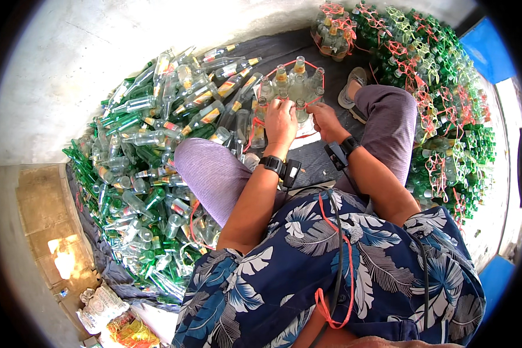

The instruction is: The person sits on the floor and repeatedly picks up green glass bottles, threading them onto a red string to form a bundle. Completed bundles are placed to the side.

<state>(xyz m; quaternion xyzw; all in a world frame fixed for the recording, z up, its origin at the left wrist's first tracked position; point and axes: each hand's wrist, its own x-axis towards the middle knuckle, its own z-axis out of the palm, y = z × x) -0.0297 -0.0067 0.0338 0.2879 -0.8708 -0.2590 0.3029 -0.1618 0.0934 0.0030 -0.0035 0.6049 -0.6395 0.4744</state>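
Bottle bundle point(298, 87): prob. heavy, slick, fragile; hold low w/ both hands. L hand point(281, 122) curled, R hand point(327, 122) half-curled; grip on anything, can't tell.

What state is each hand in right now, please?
Left hand: at the bottles; its grip cannot be told.
Right hand: closed; anything pinched cannot be made out.

Bright light fills the view. The white wall point(98, 46) beyond the far left edge of the dark floor sheet point(322, 167) looks nearly washed out, and glare whitens the area past the sheet's right edge. A hard sunlit patch burns on brown cardboard point(47, 216) to the left. Loose glass bottles point(139, 204) carry small glints. Fisheye distortion bends the walls; black vignetting swallows the corners, where detail softens.
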